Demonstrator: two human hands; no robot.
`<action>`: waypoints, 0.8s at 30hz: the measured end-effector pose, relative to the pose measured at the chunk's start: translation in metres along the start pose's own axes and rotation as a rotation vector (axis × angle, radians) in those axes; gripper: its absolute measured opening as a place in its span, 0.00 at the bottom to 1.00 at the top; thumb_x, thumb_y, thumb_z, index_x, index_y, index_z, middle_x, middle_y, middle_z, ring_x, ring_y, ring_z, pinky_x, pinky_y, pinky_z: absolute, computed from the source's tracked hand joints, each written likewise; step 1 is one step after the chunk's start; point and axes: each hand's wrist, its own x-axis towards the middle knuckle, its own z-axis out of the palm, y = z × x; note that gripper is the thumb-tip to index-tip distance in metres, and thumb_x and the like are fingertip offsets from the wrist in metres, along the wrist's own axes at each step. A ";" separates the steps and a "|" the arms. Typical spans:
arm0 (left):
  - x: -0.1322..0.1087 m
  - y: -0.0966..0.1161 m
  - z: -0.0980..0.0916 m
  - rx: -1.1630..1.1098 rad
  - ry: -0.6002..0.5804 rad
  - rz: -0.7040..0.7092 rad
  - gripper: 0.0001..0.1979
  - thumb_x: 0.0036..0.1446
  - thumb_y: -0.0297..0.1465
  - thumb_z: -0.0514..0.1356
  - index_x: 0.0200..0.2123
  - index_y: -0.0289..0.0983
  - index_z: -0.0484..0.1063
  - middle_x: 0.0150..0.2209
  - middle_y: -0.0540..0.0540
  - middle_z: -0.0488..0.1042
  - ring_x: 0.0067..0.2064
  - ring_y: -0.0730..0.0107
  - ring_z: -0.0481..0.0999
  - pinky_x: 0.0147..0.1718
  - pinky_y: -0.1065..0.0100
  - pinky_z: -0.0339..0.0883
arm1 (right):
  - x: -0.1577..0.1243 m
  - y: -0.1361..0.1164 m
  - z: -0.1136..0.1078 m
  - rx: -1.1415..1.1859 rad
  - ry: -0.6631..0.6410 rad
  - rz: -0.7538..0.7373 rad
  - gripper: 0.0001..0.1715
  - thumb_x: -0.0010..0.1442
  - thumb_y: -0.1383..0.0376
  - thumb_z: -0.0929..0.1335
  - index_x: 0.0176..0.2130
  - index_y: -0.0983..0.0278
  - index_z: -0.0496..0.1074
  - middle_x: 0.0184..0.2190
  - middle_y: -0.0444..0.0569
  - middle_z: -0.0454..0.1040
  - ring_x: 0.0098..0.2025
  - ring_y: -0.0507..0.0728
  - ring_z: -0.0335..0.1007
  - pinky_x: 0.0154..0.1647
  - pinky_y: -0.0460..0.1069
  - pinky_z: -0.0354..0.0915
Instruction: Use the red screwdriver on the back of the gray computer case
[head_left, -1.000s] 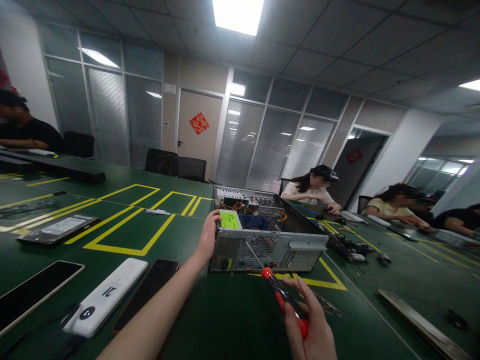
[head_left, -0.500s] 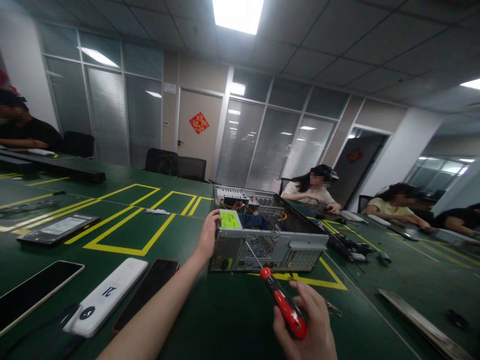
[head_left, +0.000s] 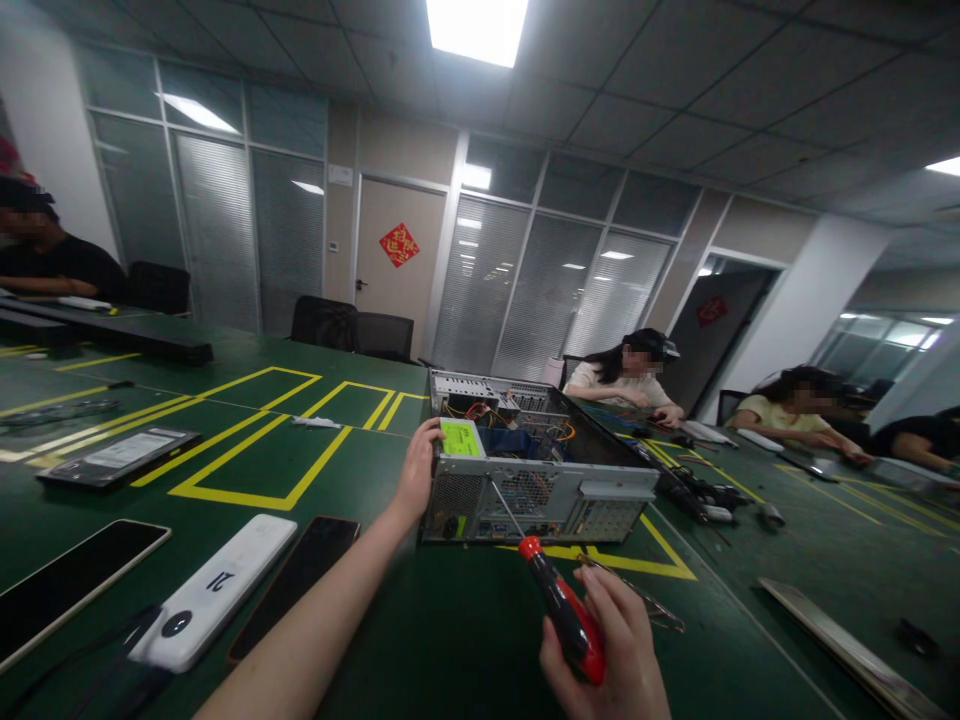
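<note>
An opened computer case [head_left: 600, 478] lies on the green table, its rear panel facing me and its inside showing cables and parts. My left hand [head_left: 417, 476] grips the case's left rear corner, beside a power supply with a bright green label [head_left: 460, 438]. In my right hand [head_left: 611, 640] is a red and black screwdriver [head_left: 559, 600], fingers closed around the handle's end. Its shaft slants up and left, and the tip meets the rear panel near the power supply's edge. Whether a screw sits under the tip is too small to tell.
To the left lie a hard drive [head_left: 120, 458], a white power bank [head_left: 217, 590] with a cable, and two phones, one dark [head_left: 300, 580]. Glasses [head_left: 637, 590] rest behind my right hand. Cables [head_left: 697, 495] and a flat panel [head_left: 840, 640] lie at right. Several people sit around the table.
My right hand has shifted slightly left and its fingers have changed position on the screwdriver handle. The tip stays at the same spot; the left hand and case have not moved.
</note>
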 end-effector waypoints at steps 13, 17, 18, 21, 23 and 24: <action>0.001 0.000 0.000 -0.011 0.006 0.016 0.23 0.68 0.46 0.40 0.43 0.40 0.69 0.58 0.42 0.68 0.62 0.63 0.66 0.63 0.55 0.58 | 0.011 0.003 -0.009 -0.122 -0.011 -0.147 0.37 0.61 0.67 0.67 0.65 0.58 0.52 0.50 0.58 0.69 0.49 0.63 0.74 0.42 0.54 0.76; 0.001 0.001 -0.001 -0.003 0.000 0.005 0.23 0.67 0.46 0.40 0.43 0.40 0.69 0.59 0.42 0.67 0.62 0.62 0.66 0.64 0.54 0.58 | 0.016 0.001 -0.009 -0.183 -0.043 -0.197 0.29 0.61 0.68 0.65 0.61 0.61 0.60 0.48 0.59 0.70 0.41 0.61 0.76 0.35 0.52 0.76; 0.001 0.002 -0.001 -0.005 -0.002 0.002 0.23 0.67 0.46 0.40 0.43 0.41 0.69 0.59 0.42 0.67 0.62 0.62 0.66 0.64 0.54 0.57 | 0.017 0.001 -0.009 -0.191 -0.051 -0.196 0.27 0.61 0.68 0.65 0.59 0.62 0.61 0.48 0.59 0.70 0.40 0.60 0.76 0.35 0.52 0.76; 0.001 0.002 -0.001 -0.011 -0.006 -0.002 0.23 0.67 0.46 0.40 0.43 0.40 0.69 0.59 0.42 0.67 0.63 0.62 0.65 0.64 0.54 0.57 | 0.015 0.000 -0.007 -0.184 -0.068 -0.182 0.25 0.61 0.67 0.65 0.58 0.61 0.64 0.47 0.58 0.72 0.40 0.61 0.77 0.36 0.52 0.77; 0.000 0.002 -0.001 -0.008 -0.008 -0.003 0.22 0.68 0.46 0.40 0.43 0.41 0.69 0.59 0.42 0.67 0.63 0.63 0.65 0.64 0.54 0.57 | 0.012 0.000 -0.006 -0.153 -0.065 -0.156 0.25 0.61 0.66 0.65 0.58 0.59 0.64 0.47 0.57 0.73 0.43 0.62 0.77 0.37 0.54 0.76; 0.000 0.002 -0.001 -0.005 -0.009 -0.003 0.22 0.68 0.45 0.40 0.43 0.41 0.69 0.59 0.42 0.67 0.63 0.63 0.65 0.64 0.54 0.57 | 0.011 0.001 -0.007 -0.133 -0.058 -0.121 0.25 0.61 0.65 0.65 0.58 0.59 0.64 0.47 0.57 0.74 0.44 0.63 0.77 0.39 0.54 0.76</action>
